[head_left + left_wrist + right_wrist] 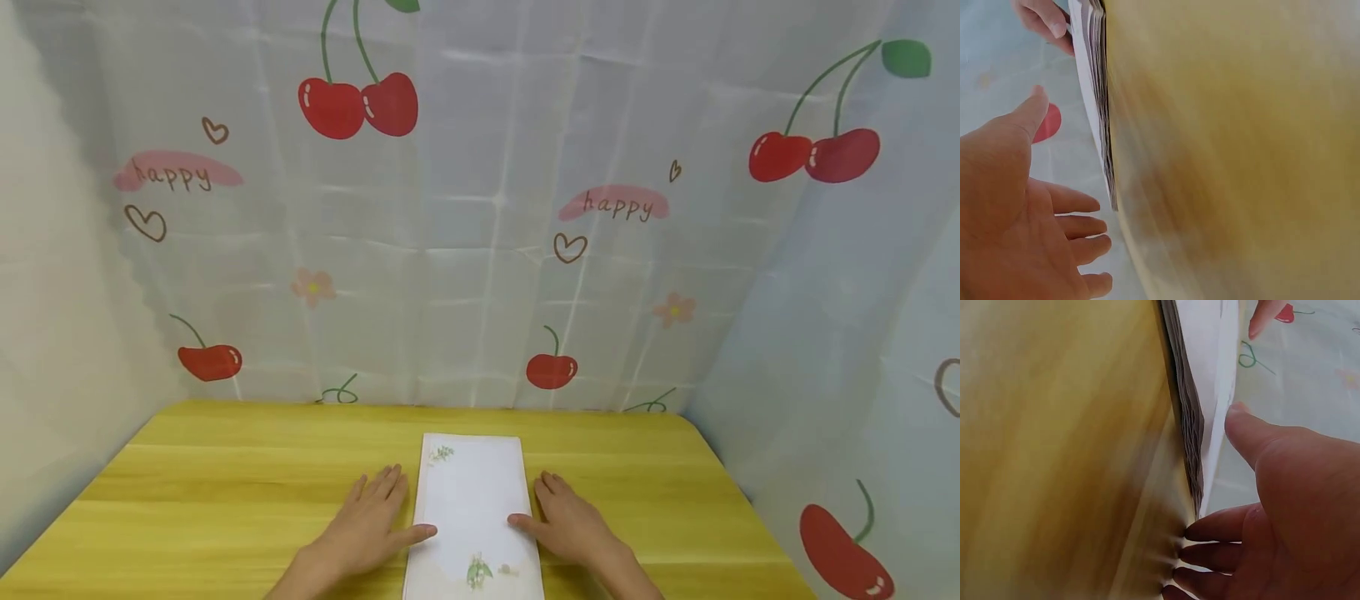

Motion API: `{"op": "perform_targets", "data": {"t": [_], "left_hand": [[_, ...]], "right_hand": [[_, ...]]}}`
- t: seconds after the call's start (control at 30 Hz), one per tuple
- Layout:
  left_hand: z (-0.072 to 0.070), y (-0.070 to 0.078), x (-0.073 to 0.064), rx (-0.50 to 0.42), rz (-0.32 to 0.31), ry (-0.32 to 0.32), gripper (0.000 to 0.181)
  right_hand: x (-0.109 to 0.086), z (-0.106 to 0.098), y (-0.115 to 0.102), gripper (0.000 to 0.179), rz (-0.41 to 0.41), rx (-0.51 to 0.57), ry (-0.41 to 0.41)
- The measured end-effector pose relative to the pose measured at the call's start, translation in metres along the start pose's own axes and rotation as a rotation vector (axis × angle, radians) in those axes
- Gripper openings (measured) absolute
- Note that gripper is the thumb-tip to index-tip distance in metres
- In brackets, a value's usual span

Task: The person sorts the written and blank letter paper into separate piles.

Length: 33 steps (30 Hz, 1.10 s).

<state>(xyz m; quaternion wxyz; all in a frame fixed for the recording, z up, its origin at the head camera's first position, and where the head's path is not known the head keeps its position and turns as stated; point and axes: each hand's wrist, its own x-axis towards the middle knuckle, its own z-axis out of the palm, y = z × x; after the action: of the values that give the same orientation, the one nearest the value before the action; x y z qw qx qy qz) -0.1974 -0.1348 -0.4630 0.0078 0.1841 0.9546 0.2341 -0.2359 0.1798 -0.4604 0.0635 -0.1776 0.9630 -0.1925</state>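
A long, thin stack of white paper sheets (pixel 472 492) lies flat on the table with its short side toward me, green plant prints showing at two spots on the top sheet. In the wrist views the stack's side (pixel 1099 81) shows several layered edges. On its left, my left hand (pixel 367 518) is spread with straight fingers beside the long edge, its thumb over the top sheet. My right hand (pixel 576 523) mirrors it on the other side, thumb reaching over the right edge. In the right wrist view its fingertips (pixel 1200 525) are at the stack's near-table edge.
The yellow wood-grain table (pixel 225 467) extends to both sides of the stack. A pale curtain (pixel 465 317) printed with cherries, hearts and words hangs right behind the table's back edge, and another panel (pixel 825 350) stands along the right side.
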Motion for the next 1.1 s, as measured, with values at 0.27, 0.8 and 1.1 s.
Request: {"op": "perform_targets", "data": {"t": [0.27, 0.8, 1.1], "left_hand": [[0.014, 0.003, 0.006, -0.037, 0.024, 0.001, 0.099], [0.013, 0.013, 0.003, -0.089, 0.018, -0.068, 0.097], [0.010, 0.014, 0.001, -0.101, 0.010, -0.061, 0.094]], "right_hand": [[-0.001, 0.007, -0.007, 0.085, -0.023, -0.009, 0.045], [-0.003, 0.016, -0.013, 0.090, 0.001, -0.017, 0.044], [-0.001, 0.016, -0.016, 0.092, -0.001, -0.021, 0.055]]}}
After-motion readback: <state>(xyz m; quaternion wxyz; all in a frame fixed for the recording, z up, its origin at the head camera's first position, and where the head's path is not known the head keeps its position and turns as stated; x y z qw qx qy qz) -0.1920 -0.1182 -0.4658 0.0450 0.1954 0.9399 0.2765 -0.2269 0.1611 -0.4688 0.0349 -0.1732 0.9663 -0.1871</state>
